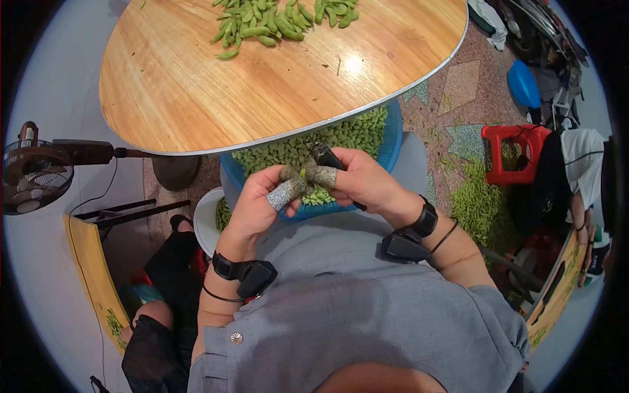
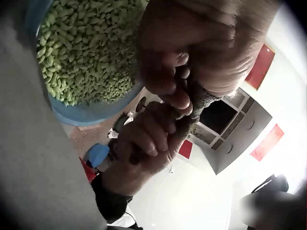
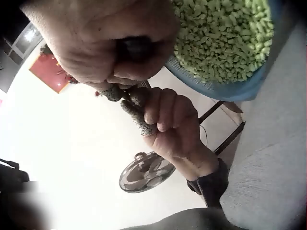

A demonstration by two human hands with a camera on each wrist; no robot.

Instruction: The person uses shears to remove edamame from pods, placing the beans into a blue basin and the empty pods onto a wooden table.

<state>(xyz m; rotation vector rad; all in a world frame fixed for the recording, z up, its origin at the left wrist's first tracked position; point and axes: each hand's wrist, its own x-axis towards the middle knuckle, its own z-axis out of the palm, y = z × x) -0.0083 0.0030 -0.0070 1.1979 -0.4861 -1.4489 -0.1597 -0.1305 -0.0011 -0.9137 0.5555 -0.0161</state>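
Observation:
My left hand (image 1: 247, 203) and right hand (image 1: 369, 181) meet over a blue basin (image 1: 394, 124) filled with green soybean pods (image 1: 318, 195). Rough grey-green wraps cover the thumbs and some fingertips of both hands. Between the wrapped fingertips a small bit of a green pod (image 1: 303, 173) shows, pinched by the left hand. The right hand grips a black-handled tool (image 1: 324, 156); its rounded dark end (image 3: 135, 46) pokes out of the curled fingers in the right wrist view. The tool's working end is hidden among the fingers.
A wooden tabletop (image 1: 275, 98) with more pods (image 1: 262, 23) overhangs the basin. A white bucket (image 1: 207, 219) stands left, beside another person's legs (image 1: 171, 262). A fan (image 1: 36, 177) is at far left. Pods lie on the floor (image 1: 477, 206) near a red stool (image 1: 517, 175).

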